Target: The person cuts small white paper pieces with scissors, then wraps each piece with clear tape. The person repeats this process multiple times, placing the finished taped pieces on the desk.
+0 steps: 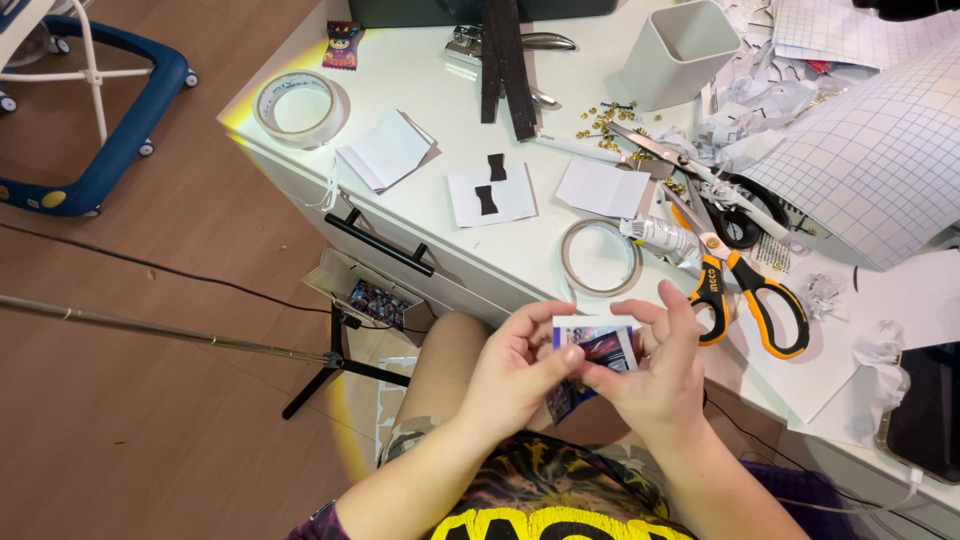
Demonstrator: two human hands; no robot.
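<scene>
Desk was seen white, cluttered | grid sheet at right, cup at rear | tape ring and orange scissors just beyond hands | small colourful packet with white top held over lap | left hand and right hand fingers pinched narrow on packet.

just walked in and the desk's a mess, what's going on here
A seated person holds a small colourful printed packet in front of their lap with both bare hands: the left hand pinches its left edge, and the right hand grips its right side. On the white desk beyond lie orange-handled scissors, two rolls of tape, a tube of glue, small white cards, gold eyelets, a white cup and gridded sheets.
</scene>
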